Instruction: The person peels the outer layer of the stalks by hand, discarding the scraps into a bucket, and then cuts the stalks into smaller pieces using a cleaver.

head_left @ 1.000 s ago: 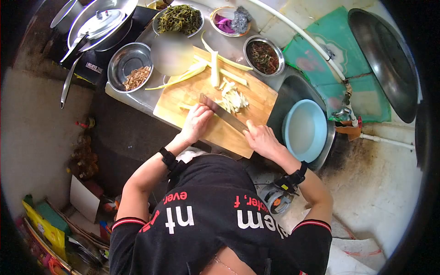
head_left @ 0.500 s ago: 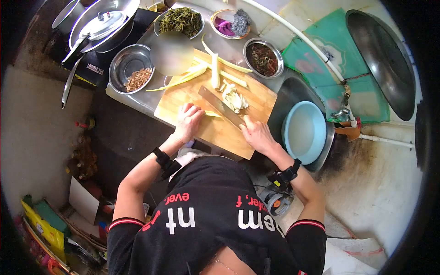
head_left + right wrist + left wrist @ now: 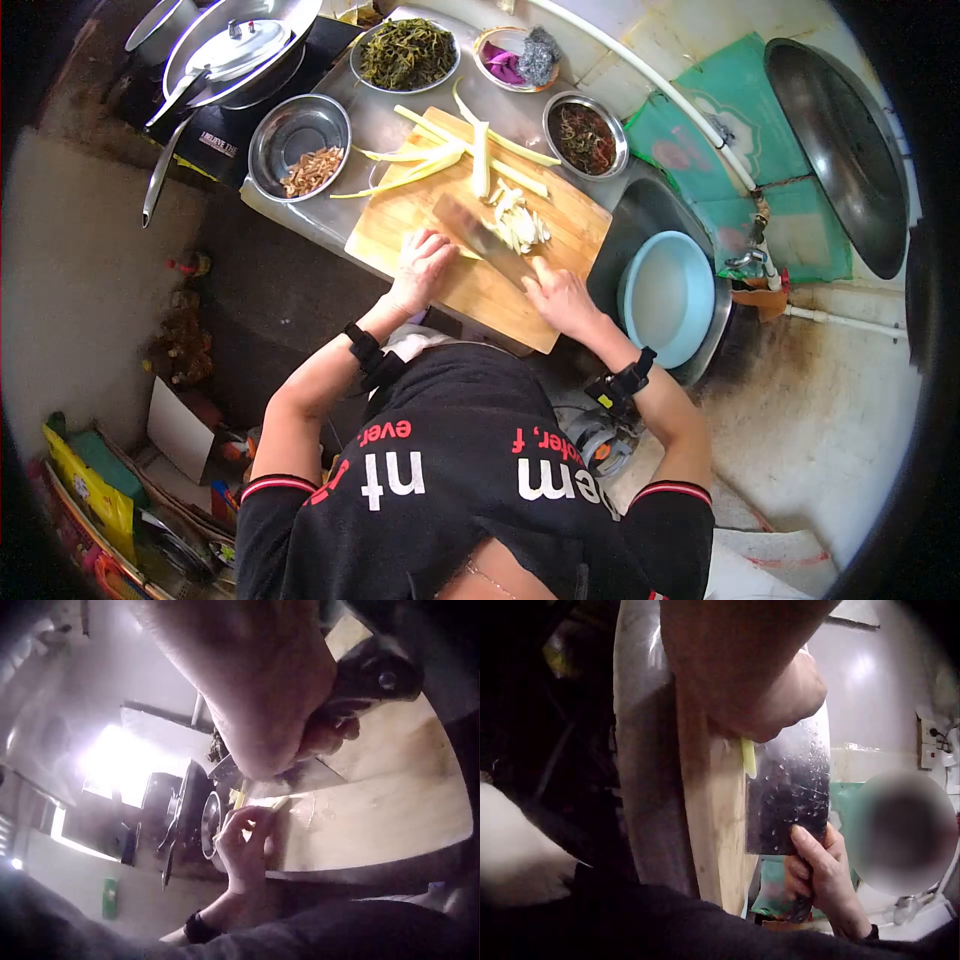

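Note:
On the wooden cutting board (image 3: 575,225), my left hand (image 3: 422,270) holds a pale yellow-green vegetable stalk (image 3: 748,759) with curled fingers. The stalk's end pokes out toward the blade; most of it is hidden under the hand. My right hand (image 3: 560,298) grips a cleaver (image 3: 485,240) by its dark handle (image 3: 375,681). Its broad wet blade stands on edge beside the left fingertips and looks slightly blurred in the head view. Beyond the blade lies a pile of pale cut slices (image 3: 520,224). Several long stalks (image 3: 481,160) lie across the board's far side.
A steel bowl of brown strips (image 3: 312,172) stands left of the board. Behind are bowls of greens (image 3: 408,54) and dark shreds (image 3: 585,138), and one with a scourer (image 3: 540,56). A blue basin (image 3: 668,300) sits in the sink at right; a pan (image 3: 238,55) is far left.
My left hand first drew back left from the blade, baring the stalk's end, and now sits slightly nearer the cleaver again. The head view has shifted a little. The slices stay beyond the blade.

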`<state>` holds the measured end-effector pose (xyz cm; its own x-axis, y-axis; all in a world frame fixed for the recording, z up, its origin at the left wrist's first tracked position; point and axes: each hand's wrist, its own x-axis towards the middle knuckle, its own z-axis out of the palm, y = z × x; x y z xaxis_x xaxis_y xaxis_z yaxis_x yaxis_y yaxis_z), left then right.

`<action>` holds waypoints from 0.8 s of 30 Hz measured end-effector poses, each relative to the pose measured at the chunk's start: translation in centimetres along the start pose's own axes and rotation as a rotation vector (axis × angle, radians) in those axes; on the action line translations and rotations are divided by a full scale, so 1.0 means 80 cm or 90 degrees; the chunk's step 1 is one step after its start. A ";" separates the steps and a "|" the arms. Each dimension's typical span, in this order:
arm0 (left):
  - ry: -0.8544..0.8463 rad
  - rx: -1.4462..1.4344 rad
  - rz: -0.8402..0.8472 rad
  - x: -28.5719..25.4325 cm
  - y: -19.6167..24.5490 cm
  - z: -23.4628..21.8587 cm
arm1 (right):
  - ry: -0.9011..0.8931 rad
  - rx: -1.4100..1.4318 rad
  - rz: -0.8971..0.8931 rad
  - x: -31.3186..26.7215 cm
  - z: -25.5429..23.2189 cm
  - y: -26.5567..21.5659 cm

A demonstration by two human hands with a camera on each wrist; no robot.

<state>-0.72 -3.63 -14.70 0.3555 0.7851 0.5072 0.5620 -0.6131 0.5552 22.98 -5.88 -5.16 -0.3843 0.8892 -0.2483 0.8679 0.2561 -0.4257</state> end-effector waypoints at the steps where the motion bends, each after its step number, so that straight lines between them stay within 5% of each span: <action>1: 0.003 -0.012 -0.017 -0.004 0.002 0.002 | 0.002 0.011 0.013 -0.002 0.001 -0.002; 8: 0.003 -0.045 -0.037 0.002 0.003 0.000 | -0.076 -0.036 0.007 -0.014 -0.032 -0.020; 24: 0.016 0.005 -0.031 -0.004 -0.008 -0.003 | -0.006 0.056 0.021 0.010 0.004 0.000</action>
<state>-1.37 -3.55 -15.08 0.3087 0.8115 0.4962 0.5839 -0.5734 0.5747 22.53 -5.29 -5.65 -0.3592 0.8929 -0.2716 0.8495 0.1923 -0.4913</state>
